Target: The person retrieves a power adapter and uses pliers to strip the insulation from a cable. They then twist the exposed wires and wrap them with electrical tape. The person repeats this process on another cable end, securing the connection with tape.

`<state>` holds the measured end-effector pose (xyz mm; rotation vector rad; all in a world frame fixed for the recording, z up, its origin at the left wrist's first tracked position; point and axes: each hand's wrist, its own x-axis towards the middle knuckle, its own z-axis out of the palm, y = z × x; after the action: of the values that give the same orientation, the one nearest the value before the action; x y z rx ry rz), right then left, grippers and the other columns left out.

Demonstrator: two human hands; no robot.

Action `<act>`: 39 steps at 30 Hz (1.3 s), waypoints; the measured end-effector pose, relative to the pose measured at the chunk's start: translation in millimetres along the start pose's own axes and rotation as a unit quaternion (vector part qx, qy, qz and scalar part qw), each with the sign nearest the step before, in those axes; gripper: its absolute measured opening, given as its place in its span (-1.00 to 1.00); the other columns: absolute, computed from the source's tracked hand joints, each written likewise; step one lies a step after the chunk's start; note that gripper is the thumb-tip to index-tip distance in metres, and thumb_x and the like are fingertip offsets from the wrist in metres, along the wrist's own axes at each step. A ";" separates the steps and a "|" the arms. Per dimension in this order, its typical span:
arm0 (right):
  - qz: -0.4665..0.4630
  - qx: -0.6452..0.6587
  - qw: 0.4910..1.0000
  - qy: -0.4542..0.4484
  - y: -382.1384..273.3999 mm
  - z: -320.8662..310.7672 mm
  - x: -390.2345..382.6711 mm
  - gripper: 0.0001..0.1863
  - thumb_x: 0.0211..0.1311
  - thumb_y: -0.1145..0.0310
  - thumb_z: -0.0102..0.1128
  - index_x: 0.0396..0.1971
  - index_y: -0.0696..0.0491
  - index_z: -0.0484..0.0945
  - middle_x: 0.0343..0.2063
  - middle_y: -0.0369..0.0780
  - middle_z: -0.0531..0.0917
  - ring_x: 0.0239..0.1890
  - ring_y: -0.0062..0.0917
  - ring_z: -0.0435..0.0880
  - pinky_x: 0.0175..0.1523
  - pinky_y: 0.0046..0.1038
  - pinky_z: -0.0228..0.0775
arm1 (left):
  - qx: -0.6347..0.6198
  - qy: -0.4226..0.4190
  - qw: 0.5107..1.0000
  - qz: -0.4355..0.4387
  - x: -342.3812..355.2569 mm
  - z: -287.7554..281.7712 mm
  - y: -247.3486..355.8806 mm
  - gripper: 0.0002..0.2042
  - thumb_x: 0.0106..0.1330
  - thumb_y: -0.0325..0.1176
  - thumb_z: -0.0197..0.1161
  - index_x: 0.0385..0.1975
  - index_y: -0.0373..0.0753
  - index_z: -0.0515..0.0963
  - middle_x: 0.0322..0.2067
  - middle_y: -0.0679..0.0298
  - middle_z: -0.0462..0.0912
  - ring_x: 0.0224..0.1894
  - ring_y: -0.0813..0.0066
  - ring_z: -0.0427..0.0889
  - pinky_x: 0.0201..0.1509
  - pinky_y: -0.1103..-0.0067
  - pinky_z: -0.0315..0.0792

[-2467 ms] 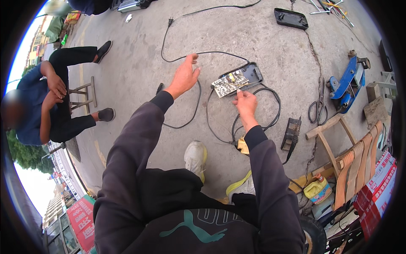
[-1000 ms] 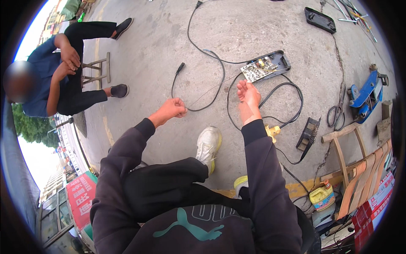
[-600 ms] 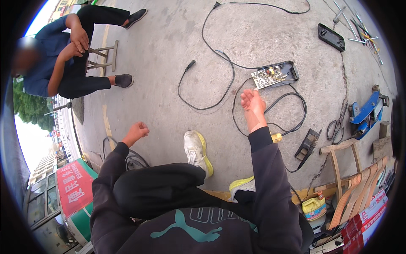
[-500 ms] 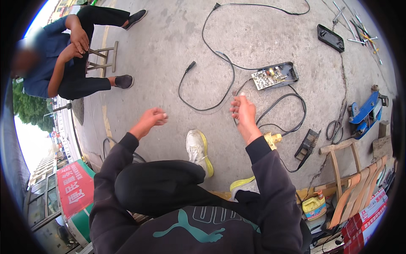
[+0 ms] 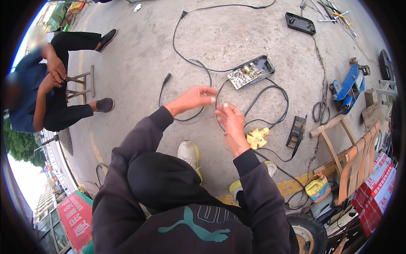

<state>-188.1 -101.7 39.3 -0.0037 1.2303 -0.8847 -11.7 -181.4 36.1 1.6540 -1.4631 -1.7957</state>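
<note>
Circuit board (image 5: 244,77) sits partly in the black case (image 5: 267,65), overhanging its left end, on concrete ground (image 5: 139,63). Left hand (image 5: 192,100) and right hand (image 5: 231,120) are off the case's near-left side, fingertips near each other, neither touching it. Both grips narrow, fingers curled; can't tell if they pinch anything. Cable loop (image 5: 288,101) near side of case, yellow lump (image 5: 257,137) nearer still. Scissors (image 5: 323,100) right of case; black cover (image 5: 300,23) far-right of it.
</note>
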 end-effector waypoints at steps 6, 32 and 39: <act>-0.005 -0.111 0.994 -0.007 -5.5 -29.5 -37.1 -0.70 0.37 0.28 0.12 -0.03 0.14 0.46 -0.24 -0.17 0.71 -0.33 -0.59 0.69 -0.30 -0.57 0.44 | 0.456 0.159 0.876 -0.015 89.6 -25.7 -15.7 -0.52 0.17 0.06 0.32 -0.52 -0.36 0.62 -0.46 -0.11 0.64 -0.35 -0.01 0.67 -0.30 0.23 0.50; -0.599 -0.413 0.668 -0.156 -163.1 101.6 -192.4 -0.73 0.27 0.43 0.17 -0.07 0.12 0.40 -0.19 -0.07 0.59 -0.18 -0.20 0.61 -0.20 -0.31 0.44 | 0.252 -0.150 0.956 0.025 -217.2 -87.9 203.0 -0.70 0.37 -0.46 0.00 0.06 -0.40 0.40 -0.40 0.17 0.73 -0.47 0.47 0.71 -0.31 0.55 0.54; -0.435 -0.568 0.681 -0.157 -138.7 65.0 -179.8 -0.75 0.33 0.33 0.09 -0.13 0.14 0.33 -0.56 0.00 0.57 -0.47 0.03 0.56 -0.40 -0.07 0.33 | 0.265 -0.326 0.905 0.062 -186.9 -14.8 213.6 -0.72 0.38 -0.43 -0.01 0.04 -0.36 0.34 -0.30 0.18 0.73 -0.45 0.33 0.73 -0.29 0.42 0.57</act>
<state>-225.9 -119.5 271.8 -1.8138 1.2440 -0.6867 -29.2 -138.6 316.5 1.1263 -2.4642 -2.1111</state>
